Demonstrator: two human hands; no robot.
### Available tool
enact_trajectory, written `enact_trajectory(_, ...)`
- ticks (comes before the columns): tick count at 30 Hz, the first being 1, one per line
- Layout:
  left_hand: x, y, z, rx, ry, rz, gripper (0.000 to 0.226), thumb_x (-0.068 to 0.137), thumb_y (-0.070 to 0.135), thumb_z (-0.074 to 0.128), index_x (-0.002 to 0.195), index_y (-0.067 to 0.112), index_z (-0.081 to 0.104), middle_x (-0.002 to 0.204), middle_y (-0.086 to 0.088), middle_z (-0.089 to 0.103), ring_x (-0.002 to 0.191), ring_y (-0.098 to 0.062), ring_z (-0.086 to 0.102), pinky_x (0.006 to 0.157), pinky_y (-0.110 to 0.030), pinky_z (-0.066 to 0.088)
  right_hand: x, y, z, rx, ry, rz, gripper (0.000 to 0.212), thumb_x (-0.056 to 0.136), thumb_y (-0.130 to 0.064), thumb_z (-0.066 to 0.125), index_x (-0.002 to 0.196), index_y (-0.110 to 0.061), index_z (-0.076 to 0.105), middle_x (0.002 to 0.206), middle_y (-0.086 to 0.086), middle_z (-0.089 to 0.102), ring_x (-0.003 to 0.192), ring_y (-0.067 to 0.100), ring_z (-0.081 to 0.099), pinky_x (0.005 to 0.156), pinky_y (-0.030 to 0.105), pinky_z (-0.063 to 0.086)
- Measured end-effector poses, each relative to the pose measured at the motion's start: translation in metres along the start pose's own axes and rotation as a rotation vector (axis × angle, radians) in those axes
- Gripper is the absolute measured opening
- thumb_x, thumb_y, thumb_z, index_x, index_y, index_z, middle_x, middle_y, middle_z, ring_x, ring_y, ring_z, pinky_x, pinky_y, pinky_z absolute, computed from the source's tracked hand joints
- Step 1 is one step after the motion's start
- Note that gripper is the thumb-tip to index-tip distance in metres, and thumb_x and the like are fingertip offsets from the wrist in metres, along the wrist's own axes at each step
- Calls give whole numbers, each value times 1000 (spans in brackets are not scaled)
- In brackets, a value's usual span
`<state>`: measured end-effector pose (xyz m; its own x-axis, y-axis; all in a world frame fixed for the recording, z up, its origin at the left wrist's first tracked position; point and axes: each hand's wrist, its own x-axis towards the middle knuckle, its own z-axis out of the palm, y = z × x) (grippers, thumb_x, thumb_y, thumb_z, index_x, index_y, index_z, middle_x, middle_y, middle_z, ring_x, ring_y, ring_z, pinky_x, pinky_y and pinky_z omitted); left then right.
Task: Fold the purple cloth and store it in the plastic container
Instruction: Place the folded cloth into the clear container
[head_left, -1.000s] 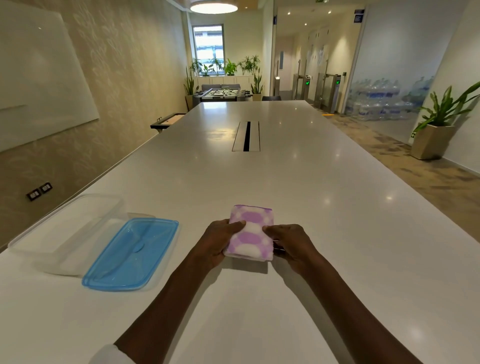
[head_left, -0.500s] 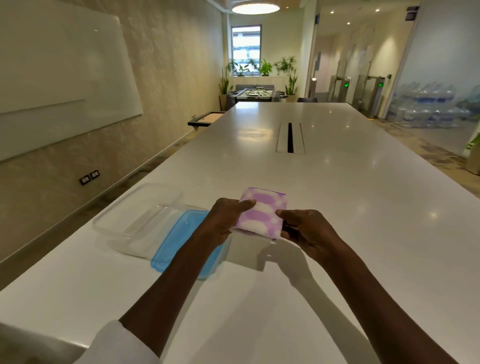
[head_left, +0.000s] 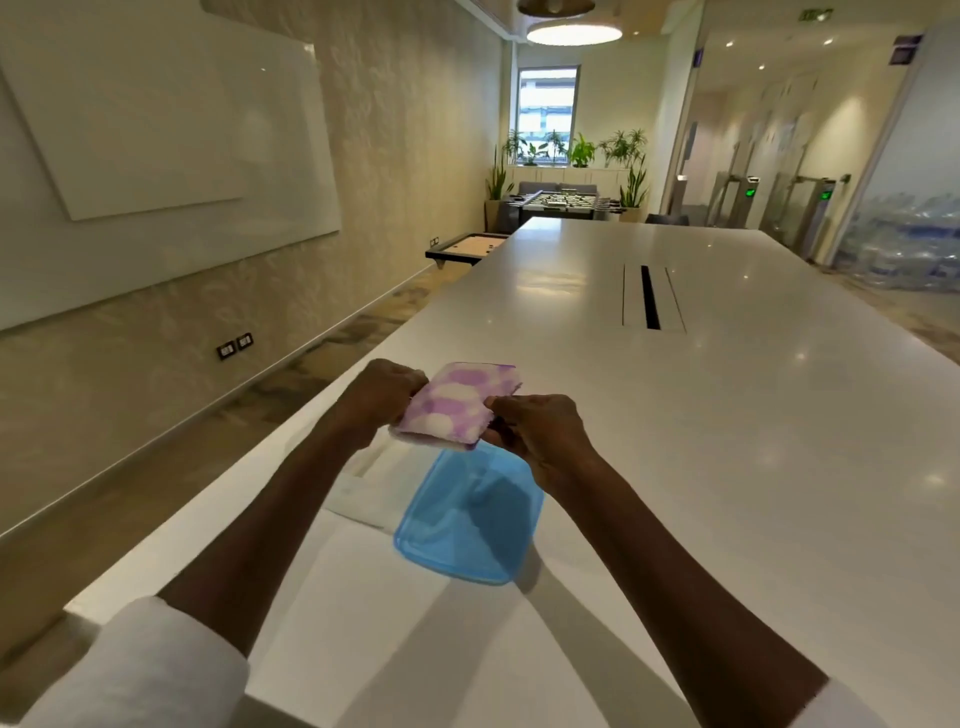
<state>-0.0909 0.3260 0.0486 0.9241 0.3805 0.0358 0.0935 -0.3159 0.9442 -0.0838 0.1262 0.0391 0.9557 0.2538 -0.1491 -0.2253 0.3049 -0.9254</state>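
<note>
The purple and white cloth (head_left: 453, 405) is folded into a small thick pad and held in the air between both hands. My left hand (head_left: 378, 395) grips its left edge and my right hand (head_left: 535, 431) grips its right edge. Below the cloth lies the clear plastic container (head_left: 363, 493), mostly hidden by my left arm and the cloth. Its blue lid (head_left: 467, 519) lies flat on the white table (head_left: 727, 467), just right of the container and under my right wrist.
The table's left edge runs close beside the container, with floor below it. A cable slot (head_left: 649, 304) sits in the table's middle, farther away. A whiteboard (head_left: 171, 130) hangs on the left wall.
Both hands lifted the folded cloth off the table and carried it left, so it now hangs above the container and lid. The head view has swung left.
</note>
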Motion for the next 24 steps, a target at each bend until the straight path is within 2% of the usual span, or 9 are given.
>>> enact_trajectory(2,12,-6,-19,-65,-24,-14,20,93,7,47,90,-4,64,67,-5,70,67,-20,60,58,-26,49,7,2,16,-45,3,17,26,79,2,74,96,18,63,83,25,69,75,33,73,76,39,61)
enact_trajectory(4,24,-14,-38,7,49,49,21,95,8,43,93,-1,62,72,-2,71,73,-20,62,60,-26,47,13,4,34,-89,4,29,25,79,3,74,97,16,62,83,23,69,68,29,73,68,34,61)
enact_trajectory(6,34,-25,-57,311,183,179,25,94,10,43,90,1,66,83,-6,69,79,-22,60,67,-29,41,19,6,49,-135,6,24,31,78,4,74,105,14,60,93,26,69,70,31,73,66,35,62)
enact_trajectory(8,38,-36,-70,593,253,257,25,93,10,42,78,3,61,85,-16,66,76,-29,55,70,-33,38,25,10,62,-174,21,20,49,76,5,75,118,6,52,107,27,65,74,32,72,64,38,62)
enact_trajectory(11,43,-56,-81,767,195,286,26,88,4,38,63,6,46,74,-26,61,63,-31,45,61,-37,32,33,15,78,-312,42,1,57,73,4,77,116,-8,42,114,23,58,81,34,71,67,43,62)
enact_trajectory(14,48,-73,-84,767,146,284,23,74,-2,39,55,11,35,59,-18,39,58,-26,33,56,-38,26,36,20,94,-534,63,-50,57,70,-2,78,107,-14,36,109,18,56,85,38,70,71,48,62)
enact_trajectory(17,52,-86,-79,751,138,258,34,70,-10,42,51,15,27,55,-10,35,59,-27,34,55,-33,24,40,30,108,-687,58,-124,59,66,-7,77,109,-10,38,110,18,56,92,39,67,75,51,60)
enact_trajectory(21,54,-98,-74,744,128,287,41,69,-13,42,52,18,22,50,1,27,66,-47,43,53,-31,17,45,36,123,-885,31,-164,57,75,-11,75,118,-3,39,110,16,58,98,33,63,82,45,59)
enact_trajectory(24,59,-103,-72,739,135,311,39,72,-11,41,51,17,23,50,-1,29,61,-43,42,53,-30,22,55,42,132,-985,9,-139,52,80,-10,72,120,-1,41,113,18,61,100,33,64,86,42,57)
